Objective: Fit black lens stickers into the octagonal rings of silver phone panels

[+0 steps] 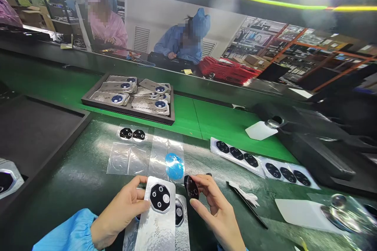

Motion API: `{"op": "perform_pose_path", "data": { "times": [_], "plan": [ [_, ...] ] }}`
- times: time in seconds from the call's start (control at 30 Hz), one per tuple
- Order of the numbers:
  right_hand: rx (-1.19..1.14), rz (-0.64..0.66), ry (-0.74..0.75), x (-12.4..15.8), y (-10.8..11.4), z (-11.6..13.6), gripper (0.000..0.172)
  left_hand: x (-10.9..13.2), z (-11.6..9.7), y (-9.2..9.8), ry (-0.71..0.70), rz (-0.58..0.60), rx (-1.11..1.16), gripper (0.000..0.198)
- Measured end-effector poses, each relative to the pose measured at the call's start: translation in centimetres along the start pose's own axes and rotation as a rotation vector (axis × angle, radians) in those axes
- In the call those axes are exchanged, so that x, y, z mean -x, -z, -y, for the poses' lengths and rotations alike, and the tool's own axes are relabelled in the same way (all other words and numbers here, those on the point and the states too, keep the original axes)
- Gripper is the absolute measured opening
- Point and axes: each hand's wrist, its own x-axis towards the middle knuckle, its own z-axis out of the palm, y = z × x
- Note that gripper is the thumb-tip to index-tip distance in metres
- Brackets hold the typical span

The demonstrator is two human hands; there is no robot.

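My left hand (126, 208) grips the left edge of a silvery phone back cover (157, 225), which has a black octagonal camera area near its top. Between the thumb and fingers of my right hand (213, 208) is a dark, rounded camera lens film (191, 187), tilted just right of the cover. Under the held cover, more silvery covers (182, 225) lie on the dark green table. Above my hands lie clear plastic sheets (129, 159), one with round blue film (174, 166) on it and another with two black pieces (132, 134).
A black tray (126, 113) of covers stands on the green belt (188, 119). At right are white strips with black discs (237, 153), black tweezers (250, 208) and dispenser bottles (260, 130). Another dark tray (44, 125) is at left. Co-workers (179, 43) sit beyond the belt.
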Motion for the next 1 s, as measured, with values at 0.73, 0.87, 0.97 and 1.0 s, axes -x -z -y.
{"op": "perform_pose_path", "data": {
  "times": [0.73,0.87,0.97,1.0],
  "plan": [
    [0.031,-0.009,0.017,0.1,-0.1,-0.5,0.034,0.2,-0.3,-0.1,0.003,-0.005,0.0,0.043],
    [0.056,-0.004,0.022,-0.1,0.0,0.2,0.033,0.1,0.0,0.0,-0.011,-0.001,0.008,0.041],
    [0.142,0.029,0.048,-0.4,-0.4,1.5,0.032,0.0,0.5,0.2,-0.024,0.002,0.014,0.043],
    [0.174,0.05,0.068,-0.5,-0.6,2.1,0.032,-0.1,0.6,0.2,-0.03,0.003,0.014,0.043]
  ]
}}
